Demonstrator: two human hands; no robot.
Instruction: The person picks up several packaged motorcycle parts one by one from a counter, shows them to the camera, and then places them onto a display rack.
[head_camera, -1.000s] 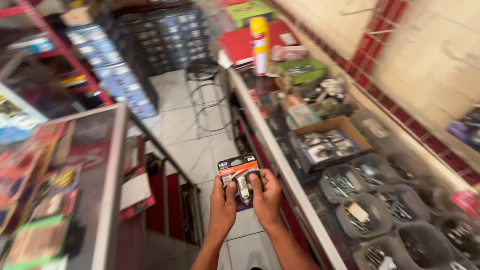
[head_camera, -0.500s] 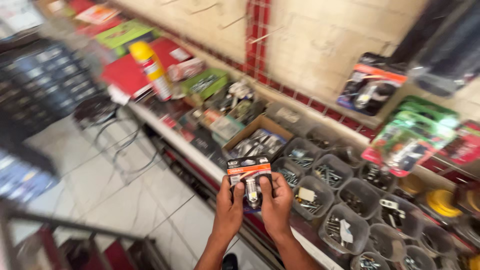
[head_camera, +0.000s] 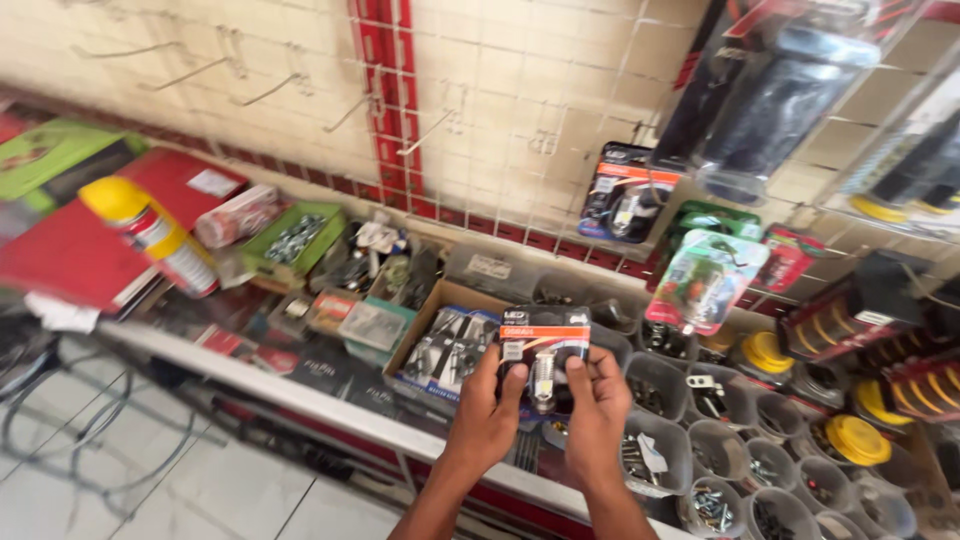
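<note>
Bulb pack (head_camera: 543, 352): a small black and orange blister card with a clear bubble in the middle, held upright in the air over the worktop (head_camera: 300, 395), above the row of parts cups. It sits between the two hands, gripped at its lower half. Left hand (head_camera: 487, 412) clamped on the left edge, thumb laid on the front face. Right hand (head_camera: 597, 410) clamped on the right edge, thumb likewise on the front (fingers of both wrapped behind, not seen).

Just left of the pack, an open cardboard box (head_camera: 440, 345) of packaged parts. Below and right, round plastic cups (head_camera: 700, 440) of small hardware. Further left, a yellow-capped spray can (head_camera: 150, 232) lying tilted, near a green tray (head_camera: 292, 243). More blister packs (head_camera: 706, 280) hang against the tiled wall (head_camera: 500, 90).
</note>
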